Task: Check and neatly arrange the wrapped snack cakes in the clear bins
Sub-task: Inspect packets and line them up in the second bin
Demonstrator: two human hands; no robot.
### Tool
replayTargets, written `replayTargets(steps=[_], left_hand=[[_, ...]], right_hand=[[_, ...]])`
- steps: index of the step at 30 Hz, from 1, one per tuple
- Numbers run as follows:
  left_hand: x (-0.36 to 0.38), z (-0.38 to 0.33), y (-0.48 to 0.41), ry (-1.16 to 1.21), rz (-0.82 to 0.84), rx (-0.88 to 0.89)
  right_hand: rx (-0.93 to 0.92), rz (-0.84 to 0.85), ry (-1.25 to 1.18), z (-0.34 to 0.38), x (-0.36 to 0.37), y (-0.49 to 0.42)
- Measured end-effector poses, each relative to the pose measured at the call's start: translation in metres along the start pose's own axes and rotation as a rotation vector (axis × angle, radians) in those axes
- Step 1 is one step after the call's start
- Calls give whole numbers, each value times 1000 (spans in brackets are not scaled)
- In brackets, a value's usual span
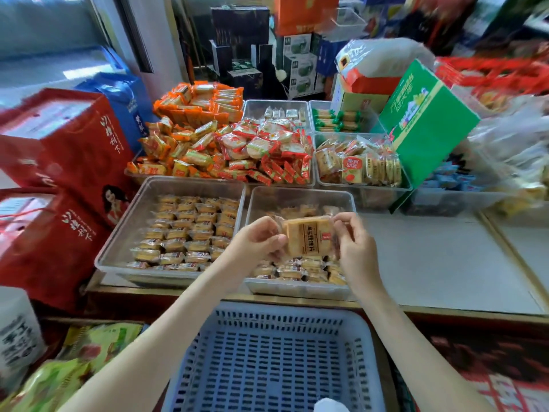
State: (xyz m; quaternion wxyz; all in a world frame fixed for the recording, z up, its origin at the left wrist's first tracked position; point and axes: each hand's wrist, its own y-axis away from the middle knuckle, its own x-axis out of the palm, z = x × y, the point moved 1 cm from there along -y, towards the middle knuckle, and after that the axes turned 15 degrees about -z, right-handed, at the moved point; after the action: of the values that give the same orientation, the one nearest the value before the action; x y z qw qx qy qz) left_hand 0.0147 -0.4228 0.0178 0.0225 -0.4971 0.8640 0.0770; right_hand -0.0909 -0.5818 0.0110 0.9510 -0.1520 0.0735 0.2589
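Your left hand (258, 239) and right hand (356, 245) both pinch one wrapped cake (307, 236) by its ends, centre frame, above the right bin (300, 197); left bin (142, 203) beside it holds cakes in rows, both bins on the worktop (430, 257)

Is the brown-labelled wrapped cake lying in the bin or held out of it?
Out: left hand and right hand pinch the wrapped cake over the clear bin.

Bright, even daylight; shadows soft.
Light enters from the window (44, 40) upper left, which is washed out. Centre sharp: print on snack cake (307, 236) legible. Smear blur on red packages (490, 74) upper right and red carton (74, 138) left; fisheye bends counter edge (445, 315).
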Motion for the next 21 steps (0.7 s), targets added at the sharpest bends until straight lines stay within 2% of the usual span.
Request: replayTargets(steps=[8, 14, 21], left_hand=[[1, -27, 54, 141, 125, 137], [-4, -29, 72, 180, 184, 120], [-11, -33, 85, 112, 236, 147]], right_hand=[[-49, -15, -64, 21, -30, 32], [150, 54, -256, 34, -41, 44], [321, 159, -541, 51, -47, 47]])
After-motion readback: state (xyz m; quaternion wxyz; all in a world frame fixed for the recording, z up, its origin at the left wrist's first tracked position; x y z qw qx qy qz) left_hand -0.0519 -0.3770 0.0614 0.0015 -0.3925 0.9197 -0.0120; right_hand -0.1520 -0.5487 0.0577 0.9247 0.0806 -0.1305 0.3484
